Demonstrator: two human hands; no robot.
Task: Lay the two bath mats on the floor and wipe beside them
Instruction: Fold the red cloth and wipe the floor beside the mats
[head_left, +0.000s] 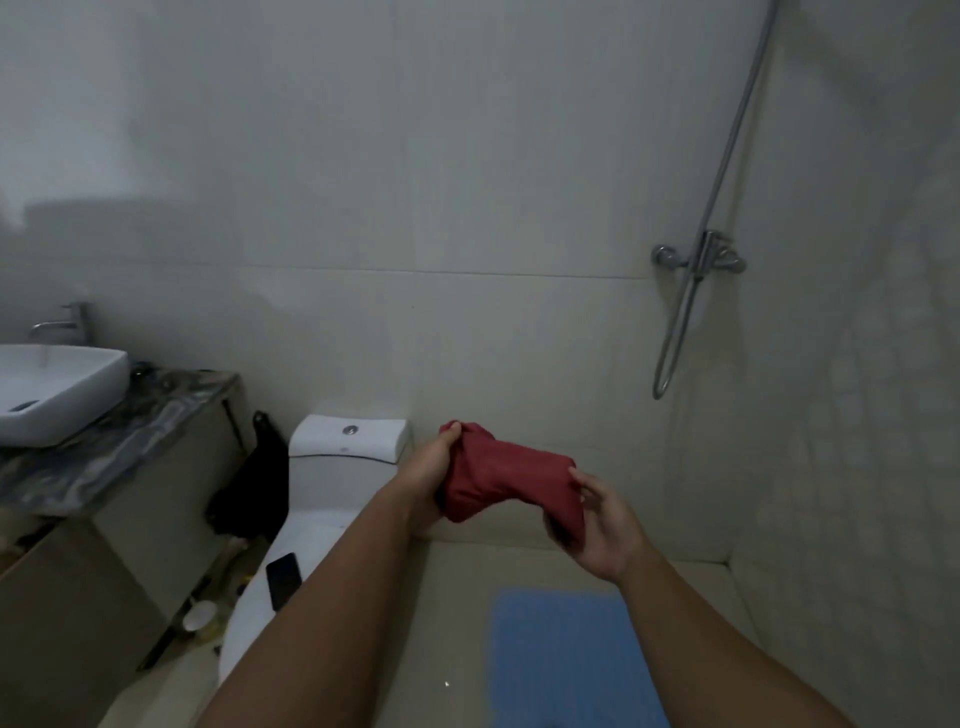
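A bunched-up red cloth or mat (506, 480) is held in the air in front of me, above the shower floor. My left hand (434, 467) grips its upper left end, thumb on top. My right hand (597, 519) holds its lower right end from beneath and behind. A blue bath mat (566, 660) lies flat on the beige floor below my arms, between them; its near end runs out of view at the bottom edge.
A white toilet (332, 483) stands left of my arms, with a dark phone (283, 579) on its lid. Farther left, a sink (57, 395) sits on a marble counter. A shower mixer and hose (698, 260) hang on the right wall. Small items sit beside the toilet.
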